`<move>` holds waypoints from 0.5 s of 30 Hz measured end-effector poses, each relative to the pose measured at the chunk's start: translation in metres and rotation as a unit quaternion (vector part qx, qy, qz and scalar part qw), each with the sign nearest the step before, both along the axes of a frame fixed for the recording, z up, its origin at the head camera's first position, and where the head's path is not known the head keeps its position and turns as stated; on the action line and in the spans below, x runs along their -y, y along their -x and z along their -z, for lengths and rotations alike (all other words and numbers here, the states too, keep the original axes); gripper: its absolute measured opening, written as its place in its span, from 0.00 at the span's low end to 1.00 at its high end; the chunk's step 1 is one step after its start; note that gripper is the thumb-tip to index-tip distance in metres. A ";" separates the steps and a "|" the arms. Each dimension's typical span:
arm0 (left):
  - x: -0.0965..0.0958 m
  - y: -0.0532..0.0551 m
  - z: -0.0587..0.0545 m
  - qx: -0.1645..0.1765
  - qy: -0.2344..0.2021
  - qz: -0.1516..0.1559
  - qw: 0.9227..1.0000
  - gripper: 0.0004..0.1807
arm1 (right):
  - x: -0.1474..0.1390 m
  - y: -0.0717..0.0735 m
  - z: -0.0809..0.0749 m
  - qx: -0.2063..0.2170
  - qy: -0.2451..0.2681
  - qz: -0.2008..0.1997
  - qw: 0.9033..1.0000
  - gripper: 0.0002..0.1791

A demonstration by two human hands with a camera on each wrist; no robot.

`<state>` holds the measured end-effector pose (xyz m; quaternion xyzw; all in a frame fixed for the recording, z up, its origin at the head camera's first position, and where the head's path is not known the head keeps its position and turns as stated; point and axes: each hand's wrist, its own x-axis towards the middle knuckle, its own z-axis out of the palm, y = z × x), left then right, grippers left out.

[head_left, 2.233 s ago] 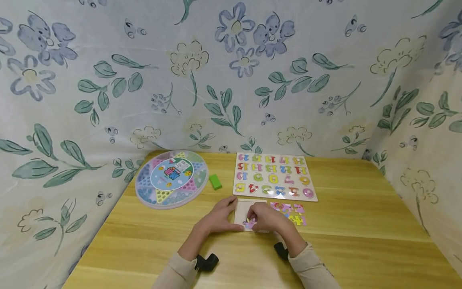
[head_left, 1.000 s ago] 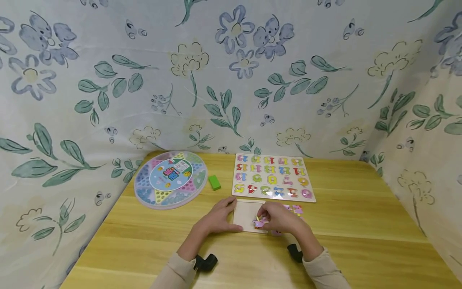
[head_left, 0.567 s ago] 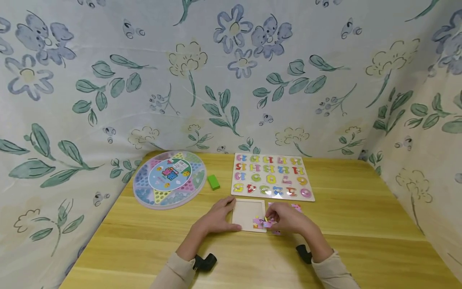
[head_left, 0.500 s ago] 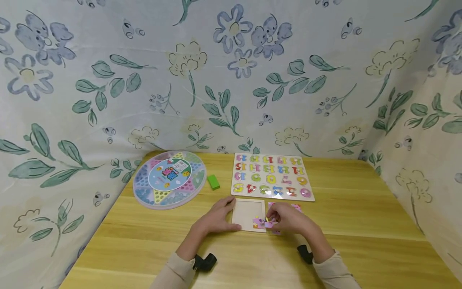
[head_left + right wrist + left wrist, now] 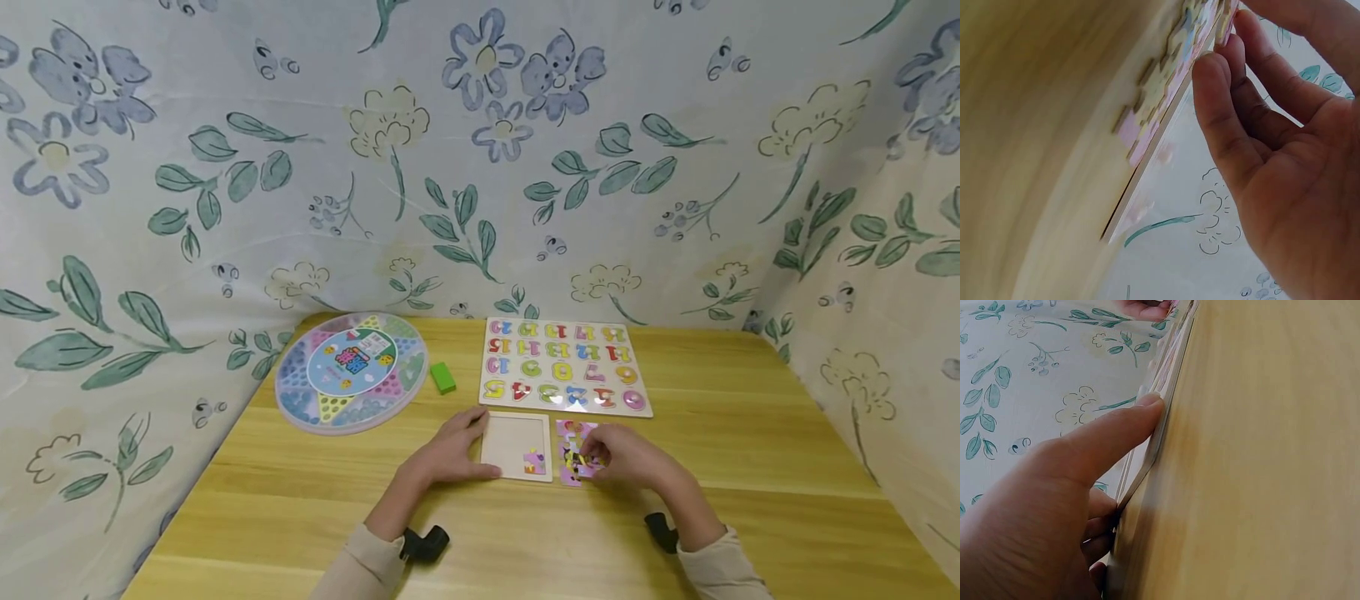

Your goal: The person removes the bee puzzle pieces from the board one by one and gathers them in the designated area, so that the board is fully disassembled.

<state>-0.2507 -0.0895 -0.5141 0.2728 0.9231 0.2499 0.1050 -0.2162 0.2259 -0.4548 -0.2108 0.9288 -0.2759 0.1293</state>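
In the head view, my left hand (image 5: 452, 450) holds the square wooden puzzle tray (image 5: 512, 444) at its left side. Its thumb lies along the near edge, its fingers at the far left corner. The left wrist view shows the thumb (image 5: 1119, 428) on the tray's rim. One pink jigsaw piece (image 5: 534, 462) lies in the tray's near right corner. Right of the tray, my right hand (image 5: 633, 457) is over the loose pink and yellow jigsaw pieces (image 5: 570, 468), partly hiding them. In the right wrist view its fingertips pinch a pink jigsaw piece (image 5: 1227, 24).
Behind the tray lies a number puzzle board (image 5: 566, 367). A green block (image 5: 443, 377) and a round, star-patterned game board (image 5: 352, 373) are at the back left. Floral cloth (image 5: 480, 167) hangs behind the wooden table (image 5: 750, 467).
My right hand has moved rightward from inside the tray to the loose pieces, carrying a jigsaw piece. One piece stays in the tray's corner. The left hand keeps its hold on the tray.
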 end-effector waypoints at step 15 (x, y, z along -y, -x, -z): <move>0.000 0.000 0.001 -0.002 -0.005 0.004 1.000 0.56 | -0.018 -0.004 0.012 0.031 0.013 0.005 0.999 0.15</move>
